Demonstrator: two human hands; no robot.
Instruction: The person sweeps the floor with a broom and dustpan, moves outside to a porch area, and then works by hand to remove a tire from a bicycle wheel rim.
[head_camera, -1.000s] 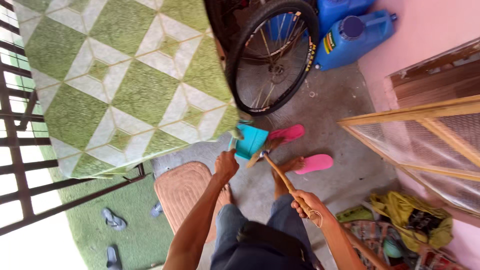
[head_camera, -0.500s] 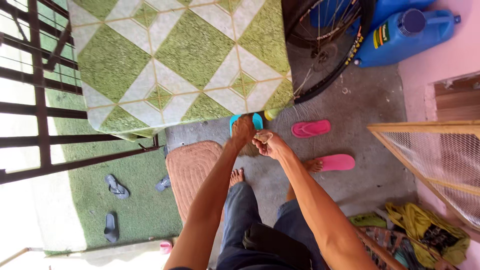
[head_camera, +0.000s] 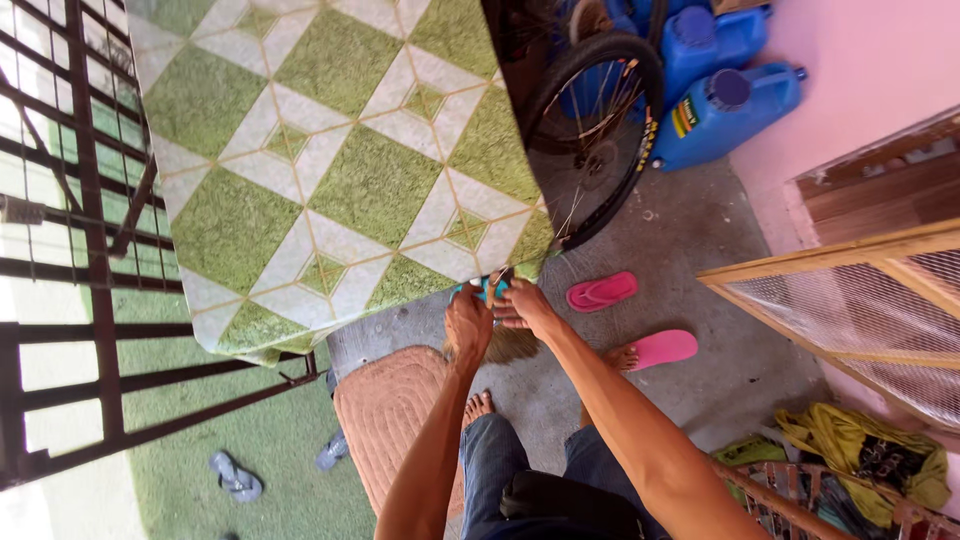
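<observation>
My left hand (head_camera: 468, 325) and my right hand (head_camera: 527, 307) meet at the near edge of a table covered in a green and white diamond cloth (head_camera: 330, 180). Between the fingers shows a teal dustpan (head_camera: 484, 291), with my left hand closed on it. Just below the hands hang the straw bristles of a broom (head_camera: 512, 346). My right hand is closed over the broom's top next to the dustpan; the handle is hidden. My bare left foot (head_camera: 478, 405) stands by a brown mat.
A bicycle wheel (head_camera: 600, 130) and blue jugs (head_camera: 725, 110) stand beyond the table. Two pink flip-flops (head_camera: 602, 291) (head_camera: 662, 348) lie on the concrete; my right foot is in the nearer one. A brown mat (head_camera: 385, 420), a dark metal gate (head_camera: 90, 300), a wooden mesh frame (head_camera: 860, 310), and grey sandals (head_camera: 236, 476) on green turf surround me.
My right hand has come forward from the long broom handle to join my left hand at the dustpan. The view has shifted so the table fills more of the frame.
</observation>
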